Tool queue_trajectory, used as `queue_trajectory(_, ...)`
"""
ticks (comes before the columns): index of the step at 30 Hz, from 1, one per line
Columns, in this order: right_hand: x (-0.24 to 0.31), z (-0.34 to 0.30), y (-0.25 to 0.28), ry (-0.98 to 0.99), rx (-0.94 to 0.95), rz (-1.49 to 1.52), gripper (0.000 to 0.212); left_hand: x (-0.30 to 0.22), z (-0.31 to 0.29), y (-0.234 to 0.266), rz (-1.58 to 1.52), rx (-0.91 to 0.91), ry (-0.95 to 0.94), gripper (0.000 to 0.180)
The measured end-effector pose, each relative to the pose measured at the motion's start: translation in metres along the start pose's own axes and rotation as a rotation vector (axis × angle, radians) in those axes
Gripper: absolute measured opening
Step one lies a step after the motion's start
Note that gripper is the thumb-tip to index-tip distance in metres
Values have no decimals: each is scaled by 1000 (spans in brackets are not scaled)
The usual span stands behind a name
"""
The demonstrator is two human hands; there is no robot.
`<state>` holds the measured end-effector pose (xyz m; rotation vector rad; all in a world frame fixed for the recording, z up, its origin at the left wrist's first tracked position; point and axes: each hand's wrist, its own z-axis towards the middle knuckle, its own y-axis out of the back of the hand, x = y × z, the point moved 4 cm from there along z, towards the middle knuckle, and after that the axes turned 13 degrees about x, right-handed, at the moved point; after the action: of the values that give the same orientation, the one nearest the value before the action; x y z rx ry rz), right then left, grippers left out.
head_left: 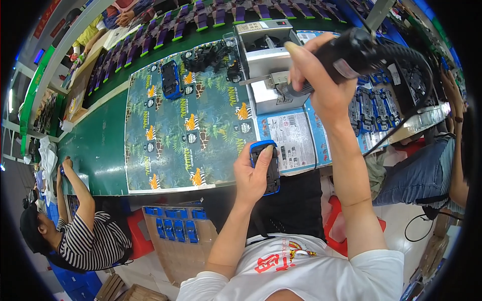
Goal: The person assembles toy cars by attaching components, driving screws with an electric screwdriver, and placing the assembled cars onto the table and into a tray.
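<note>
my left hand (249, 178) is closed on the blue-black toy car (272, 174), my right hand (326, 88) wrapped round the driver (349, 54) at its one o'clock (screw feeder (268, 65) at twelve): likely screw pickup, next needing careful alignment.

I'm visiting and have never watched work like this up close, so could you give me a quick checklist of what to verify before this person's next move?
1. Left hand has a secure hold on the blue-and-black part: ok, thumb across its face.
2. Right hand grips the black handheld tool: ok.
3. Tool's front end touching the metal-cased machine: cannot tell; they are close, but contact is unclear.
4. Anything on the tool's tip: cannot tell, too small to see.
5. Cable clear of the left hand: ok, it loops away on the right.
6. Second blue-and-black piece clear of both hands: ok, it lies on the printed sheet.
</note>
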<state>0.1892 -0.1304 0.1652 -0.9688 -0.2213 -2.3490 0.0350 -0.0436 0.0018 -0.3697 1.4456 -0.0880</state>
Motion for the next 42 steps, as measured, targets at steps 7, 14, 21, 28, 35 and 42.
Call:
queue_trajectory(7, 10, -1, -3, -240, 5, 157, 18, 3, 2, 3, -62, 26, 43, 19)
queue_trajectory(14, 54, -44, -15, -1, 212, 411, 27, -4, 5, 3, -79, -4, 50, 24)
queue_trajectory(21, 48, -64, -28, -132, 123, 433, 24, -2, 4, 2, -33, -24, 20, 24)
queue_trajectory(28, 42, -65, -38, -131, 227, 225, 22, -5, 6, 1, 29, -47, -7, 24)
queue_trajectory(35, 35, -62, -48, -73, 385, 43, 27, 3, 11, 4, 154, -73, -12, 20)
queue_trajectory(42, 31, -62, -44, -112, 338, 120, 27, -4, 9, 2, 127, -84, 12, 19)
